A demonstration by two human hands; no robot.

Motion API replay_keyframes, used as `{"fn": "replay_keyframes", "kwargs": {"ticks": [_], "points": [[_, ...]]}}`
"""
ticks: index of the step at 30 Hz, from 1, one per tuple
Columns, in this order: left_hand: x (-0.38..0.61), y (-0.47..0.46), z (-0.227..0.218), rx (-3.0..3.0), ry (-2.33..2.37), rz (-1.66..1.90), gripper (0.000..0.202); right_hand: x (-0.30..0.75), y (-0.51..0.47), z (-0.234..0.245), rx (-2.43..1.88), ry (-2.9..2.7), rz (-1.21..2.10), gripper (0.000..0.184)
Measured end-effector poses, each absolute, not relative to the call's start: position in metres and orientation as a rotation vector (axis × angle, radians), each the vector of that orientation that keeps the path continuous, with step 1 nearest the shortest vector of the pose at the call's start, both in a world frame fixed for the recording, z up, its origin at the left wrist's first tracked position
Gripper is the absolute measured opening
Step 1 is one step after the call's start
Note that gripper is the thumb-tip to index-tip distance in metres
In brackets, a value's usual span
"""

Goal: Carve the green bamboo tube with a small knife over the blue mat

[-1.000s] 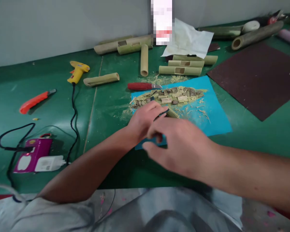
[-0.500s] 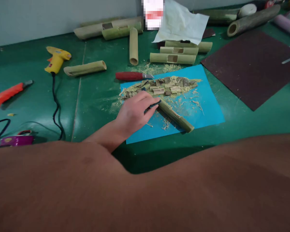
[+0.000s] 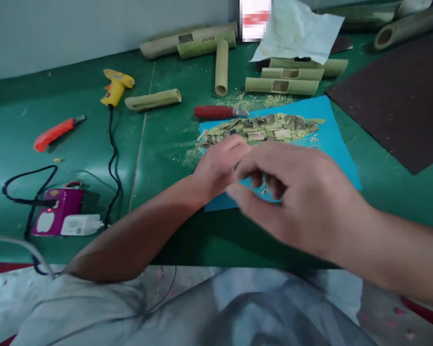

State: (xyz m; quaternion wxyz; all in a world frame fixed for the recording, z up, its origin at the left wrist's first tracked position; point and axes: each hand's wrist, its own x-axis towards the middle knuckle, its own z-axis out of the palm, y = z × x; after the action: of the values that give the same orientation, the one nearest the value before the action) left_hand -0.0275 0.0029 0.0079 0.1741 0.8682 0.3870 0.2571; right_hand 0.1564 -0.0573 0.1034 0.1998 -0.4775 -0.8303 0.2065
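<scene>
My left hand (image 3: pixel 220 163) is closed above the blue sheet (image 3: pixel 220 202); its fingertips and whatever they hold are hidden behind the right hand. Close in front of the camera, my right hand (image 3: pixel 310 192) has its thumb and curved fingers apart, with nothing visible between them. Its fingertips are near the left hand, but whether they touch cannot be told. The bamboo tube seen earlier on the sheet is covered by the right hand. Behind both hands lies a heap of bamboo chips and shavings (image 3: pixel 256 136). A red-handled knife (image 3: pixel 213 112) rests at the sheet's far edge.
Several cut bamboo tubes (image 3: pixel 282 86) lie at the back beside a white crumpled paper (image 3: pixel 299 36). A yellow glue gun (image 3: pixel 114 89), an orange cutter (image 3: pixel 54 134) and a purple power box (image 3: pixel 57 211) with cables are left. A dark brown sheet (image 3: pixel 393 105) lies right.
My right hand has come into clear view beside the left, hiding the bamboo tube and the dark piece the left hand held. The view has turned left, showing more of the power box.
</scene>
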Motion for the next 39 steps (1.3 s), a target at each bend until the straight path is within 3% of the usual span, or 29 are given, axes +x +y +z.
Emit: {"fn": "replay_keyframes", "kwargs": {"ticks": [5, 11, 17, 39], "points": [[-0.021, 0.007, 0.003, 2.692, 0.992, 0.840, 0.024, 0.205, -0.042, 0.056, -1.681, -2.313, 0.142, 0.033], [-0.020, 0.007, 0.004, 2.661, 1.020, 0.839, 0.024, 0.213, -0.042, 0.046, -1.827, -2.456, 0.274, 0.033], [-0.018, 0.007, 0.005, 2.643, 1.063, 0.850, 0.023, 0.202, -0.050, 0.034, -1.798, -2.597, 0.152, 0.027], [-0.006, -0.004, 0.006, 2.692, 1.068, 0.678, 0.035, 0.195, -0.055, 0.023, -1.854, -2.513, 0.270, 0.026]]}}
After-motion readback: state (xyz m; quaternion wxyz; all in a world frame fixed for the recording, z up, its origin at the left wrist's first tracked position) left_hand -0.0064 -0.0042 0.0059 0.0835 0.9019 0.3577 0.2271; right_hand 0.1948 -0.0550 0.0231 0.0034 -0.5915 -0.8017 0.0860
